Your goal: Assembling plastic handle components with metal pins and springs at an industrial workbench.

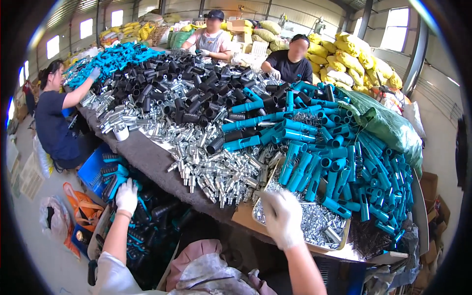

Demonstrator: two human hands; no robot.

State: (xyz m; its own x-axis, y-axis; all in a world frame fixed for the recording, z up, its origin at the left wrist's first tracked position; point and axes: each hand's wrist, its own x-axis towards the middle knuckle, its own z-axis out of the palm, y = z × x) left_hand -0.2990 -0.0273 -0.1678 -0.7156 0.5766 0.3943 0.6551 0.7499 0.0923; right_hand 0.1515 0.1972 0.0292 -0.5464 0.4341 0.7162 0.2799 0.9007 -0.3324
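My left hand (127, 196), in a white glove, lies with its fingers stretched out over teal-and-black handle-like parts (140, 216) in a container at the lower left. Over the left side of a shallow tray (345, 240) hangs my right hand (283, 220), also gloved, with its fingers curled closed. Whatever it may hold is hidden. Small shiny metal pieces (317, 221) fill the tray. Just beyond it rise slotted teal tubes (300, 172), some with springs in them. Silver metal fittings (216, 172) are heaped along the near table edge.
Black sleeves (191, 98) cover the middle of the table, and more teal parts (118, 59) the far left. Three people work around the table. Dark springs (364, 238) lie right of the tray. A blue crate (93, 167) and orange bag (81, 204) are at left.
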